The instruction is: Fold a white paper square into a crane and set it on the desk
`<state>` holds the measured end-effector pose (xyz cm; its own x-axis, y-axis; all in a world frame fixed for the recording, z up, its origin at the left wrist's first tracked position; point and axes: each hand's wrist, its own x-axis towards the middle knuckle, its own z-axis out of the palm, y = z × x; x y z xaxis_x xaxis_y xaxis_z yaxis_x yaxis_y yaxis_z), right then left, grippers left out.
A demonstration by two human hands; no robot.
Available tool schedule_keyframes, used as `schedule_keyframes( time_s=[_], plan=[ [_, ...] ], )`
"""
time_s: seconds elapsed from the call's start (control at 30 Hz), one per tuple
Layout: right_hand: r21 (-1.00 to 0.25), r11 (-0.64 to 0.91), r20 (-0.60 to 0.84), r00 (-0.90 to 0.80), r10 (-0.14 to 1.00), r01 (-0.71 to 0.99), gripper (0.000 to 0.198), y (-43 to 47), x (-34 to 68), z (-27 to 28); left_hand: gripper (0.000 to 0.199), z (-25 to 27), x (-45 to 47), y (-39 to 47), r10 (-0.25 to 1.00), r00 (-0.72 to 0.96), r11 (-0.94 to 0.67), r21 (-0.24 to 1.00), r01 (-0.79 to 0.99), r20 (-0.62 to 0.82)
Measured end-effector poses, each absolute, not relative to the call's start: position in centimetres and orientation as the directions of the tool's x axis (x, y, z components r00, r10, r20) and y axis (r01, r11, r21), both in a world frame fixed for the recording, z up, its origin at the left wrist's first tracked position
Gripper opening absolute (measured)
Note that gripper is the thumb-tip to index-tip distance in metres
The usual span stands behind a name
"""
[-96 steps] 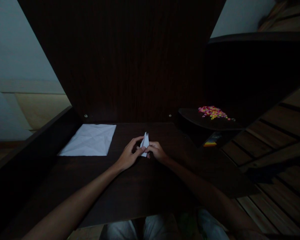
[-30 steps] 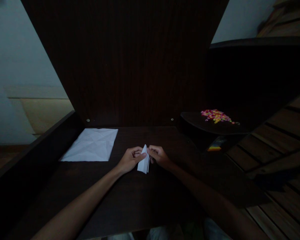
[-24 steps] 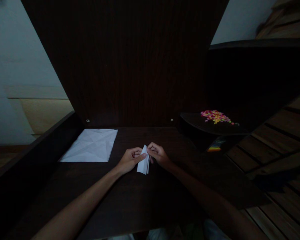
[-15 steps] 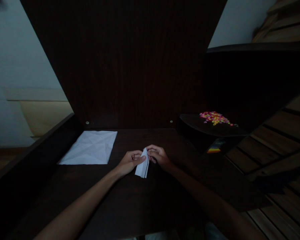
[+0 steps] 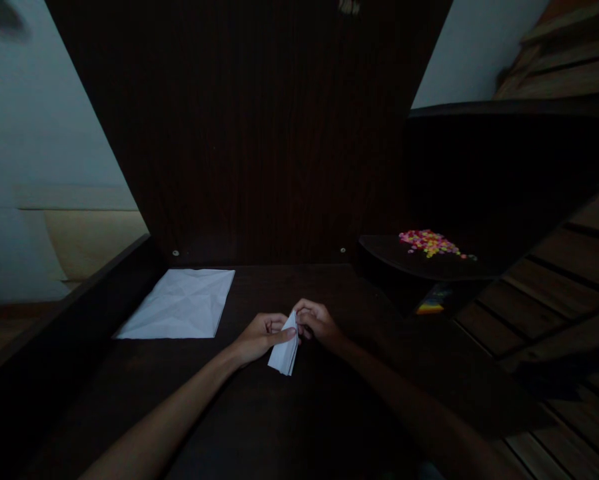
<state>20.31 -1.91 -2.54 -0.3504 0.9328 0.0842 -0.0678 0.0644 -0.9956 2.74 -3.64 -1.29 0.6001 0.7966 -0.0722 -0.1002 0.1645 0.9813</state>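
Note:
A white paper (image 5: pixel 282 357), folded into a narrow wedge of several layers, is held just above the dark desk (image 5: pixel 219 407). My left hand (image 5: pixel 263 339) grips it from the left, thumb lying across its front face. At the pointed upper end, my right hand (image 5: pixel 317 323) pinches the paper's edge between thumb and fingers. Some fingertips of both hands are hidden behind the paper. To the left on the desk lies a flat stack of creased white paper sheets (image 5: pixel 179 303).
Small pink, red and yellow pieces (image 5: pixel 429 243) are heaped on a curved corner shelf (image 5: pixel 379 248) at the right. A dark side board (image 5: pixel 79 297) edges the desk on the left. Behind rises a tall dark back panel (image 5: pixel 259 133). Wooden slats (image 5: pixel 569 280) show at far right.
The view has tilted slightly, so everything sits a little lower. Both hands keep hold of the folded paper; my left thumb has shifted slightly toward its right edge.

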Motion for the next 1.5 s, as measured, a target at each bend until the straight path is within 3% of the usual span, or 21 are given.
schedule_keyframes(
  time_s=[0.4,0.7,1.0,1.5],
  plan=[
    [-0.993,0.092,0.111,-0.353,0.929,-0.069,0.014,-2.0,19.9,-2.9,0.037,-1.9,2.9,-3.7,0.837,0.544,0.119,0.991,-0.066,-0.065],
    [-0.991,0.131,0.135,-0.320,0.938,-0.034,0.031,-2.1,19.8,-2.9,0.039,-1.8,3.1,-3.5,0.879,0.476,0.068,0.993,-0.093,-0.016],
    [-0.979,0.200,0.178,-0.287,0.941,0.047,0.035,-2.6,19.7,-2.7,0.033,-2.5,3.0,-3.3,0.873,0.487,0.015,0.997,-0.070,0.021],
    [-0.994,0.078,0.095,-0.228,0.969,-0.082,0.041,-2.4,19.3,-2.9,0.038,-2.1,3.0,-3.4,0.847,0.532,0.117,0.980,-0.162,-0.013]
  ],
)
